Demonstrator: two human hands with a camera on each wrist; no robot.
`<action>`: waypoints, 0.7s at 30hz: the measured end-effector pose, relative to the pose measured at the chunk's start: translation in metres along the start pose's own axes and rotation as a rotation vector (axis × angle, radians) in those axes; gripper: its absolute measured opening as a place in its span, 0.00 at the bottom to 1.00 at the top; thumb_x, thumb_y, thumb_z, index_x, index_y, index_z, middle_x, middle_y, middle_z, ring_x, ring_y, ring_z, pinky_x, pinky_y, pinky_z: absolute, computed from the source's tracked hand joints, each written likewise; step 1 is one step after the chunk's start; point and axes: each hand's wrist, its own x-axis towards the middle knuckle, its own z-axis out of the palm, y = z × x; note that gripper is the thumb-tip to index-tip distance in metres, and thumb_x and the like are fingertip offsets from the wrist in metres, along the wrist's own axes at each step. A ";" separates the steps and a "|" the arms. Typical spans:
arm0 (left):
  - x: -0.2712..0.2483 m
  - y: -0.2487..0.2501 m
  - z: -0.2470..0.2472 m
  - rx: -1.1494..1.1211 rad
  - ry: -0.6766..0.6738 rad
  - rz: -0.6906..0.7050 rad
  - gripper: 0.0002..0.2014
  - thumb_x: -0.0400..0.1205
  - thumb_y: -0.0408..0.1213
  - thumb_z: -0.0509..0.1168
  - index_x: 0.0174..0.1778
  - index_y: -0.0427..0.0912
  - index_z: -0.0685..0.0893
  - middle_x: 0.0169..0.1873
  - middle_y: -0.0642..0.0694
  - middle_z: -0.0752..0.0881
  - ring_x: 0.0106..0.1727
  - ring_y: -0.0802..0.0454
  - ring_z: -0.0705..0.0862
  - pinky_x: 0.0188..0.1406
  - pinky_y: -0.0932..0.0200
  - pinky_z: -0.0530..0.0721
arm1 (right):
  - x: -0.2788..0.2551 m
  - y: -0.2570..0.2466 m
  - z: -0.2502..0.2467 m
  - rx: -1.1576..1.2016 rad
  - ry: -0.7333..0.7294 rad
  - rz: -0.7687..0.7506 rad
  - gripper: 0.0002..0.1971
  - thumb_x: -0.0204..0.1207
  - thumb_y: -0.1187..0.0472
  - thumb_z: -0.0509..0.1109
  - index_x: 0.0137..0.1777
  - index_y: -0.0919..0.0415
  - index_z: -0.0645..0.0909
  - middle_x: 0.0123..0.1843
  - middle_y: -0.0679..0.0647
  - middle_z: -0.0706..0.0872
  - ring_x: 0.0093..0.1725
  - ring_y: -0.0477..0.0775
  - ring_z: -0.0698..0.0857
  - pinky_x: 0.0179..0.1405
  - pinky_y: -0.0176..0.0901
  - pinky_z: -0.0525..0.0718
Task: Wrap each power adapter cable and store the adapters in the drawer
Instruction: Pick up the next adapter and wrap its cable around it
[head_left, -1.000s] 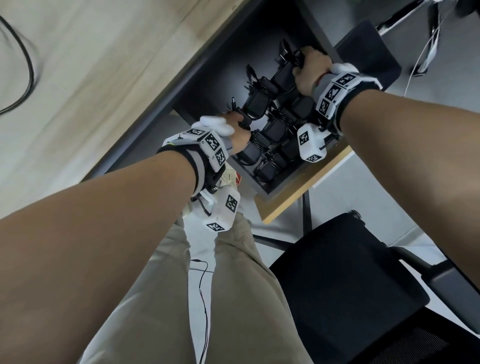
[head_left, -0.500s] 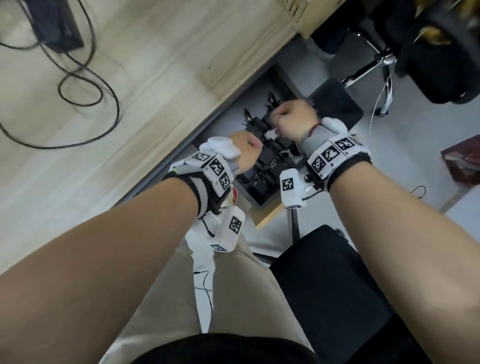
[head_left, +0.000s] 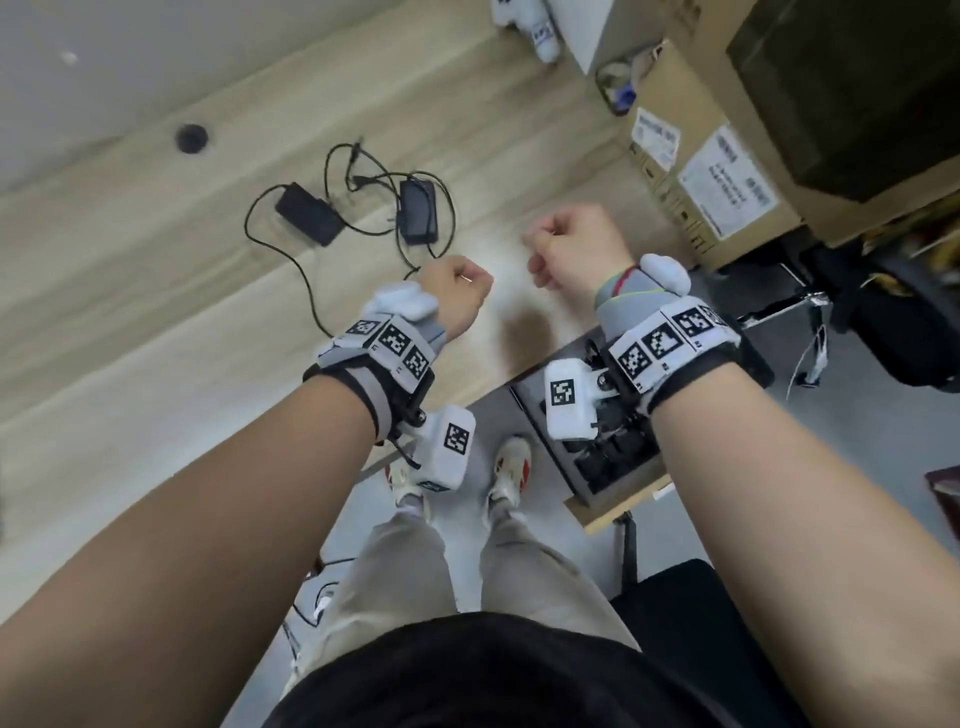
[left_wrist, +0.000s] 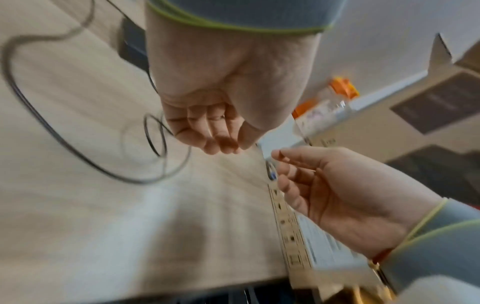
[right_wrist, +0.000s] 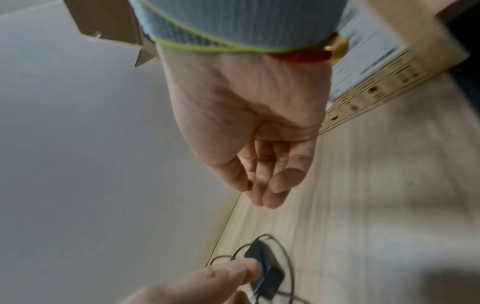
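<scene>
Two black power adapters lie on the wooden desk (head_left: 156, 291) with their cables loose and tangled: one at the left (head_left: 309, 213), one at the right (head_left: 417, 210). My left hand (head_left: 457, 293) hovers just below the right adapter with its fingers curled in and holding nothing. My right hand (head_left: 571, 244) hangs to the right of it, loosely curled and empty. In the right wrist view the right hand (right_wrist: 265, 181) is above an adapter (right_wrist: 267, 273). The open drawer (head_left: 618, 506) below the desk edge holds several wrapped adapters (head_left: 618, 457), partly hidden by my right wrist.
Cardboard boxes (head_left: 717, 171) stand on the desk at the right. A round cable hole (head_left: 191, 137) sits at the desk's back left. A black chair (head_left: 691, 613) is by my right leg, and another chair base (head_left: 810, 306) stands beyond the drawer.
Both hands have come up out of the drawer and now hover over the desk, empty. The head view has swung up from the drawer to the two loose adapters.
</scene>
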 end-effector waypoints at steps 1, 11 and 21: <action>0.003 -0.004 -0.019 -0.005 0.043 -0.003 0.06 0.78 0.40 0.67 0.35 0.50 0.83 0.28 0.46 0.82 0.29 0.48 0.77 0.32 0.59 0.76 | 0.002 -0.014 0.011 -0.005 -0.016 -0.010 0.08 0.77 0.65 0.66 0.37 0.57 0.80 0.28 0.54 0.85 0.22 0.50 0.82 0.22 0.38 0.80; 0.034 -0.059 -0.142 -0.017 0.198 -0.116 0.09 0.82 0.37 0.67 0.56 0.47 0.86 0.34 0.55 0.82 0.33 0.59 0.79 0.30 0.68 0.74 | 0.055 -0.081 0.123 -0.346 -0.018 -0.086 0.13 0.77 0.61 0.67 0.60 0.50 0.84 0.61 0.51 0.88 0.61 0.55 0.84 0.55 0.34 0.74; 0.060 -0.085 -0.175 -0.019 0.164 -0.161 0.07 0.83 0.36 0.66 0.54 0.49 0.87 0.41 0.52 0.84 0.42 0.56 0.82 0.34 0.75 0.74 | 0.092 -0.079 0.161 -0.594 0.003 0.077 0.31 0.73 0.52 0.68 0.76 0.41 0.63 0.71 0.58 0.71 0.62 0.69 0.79 0.67 0.57 0.77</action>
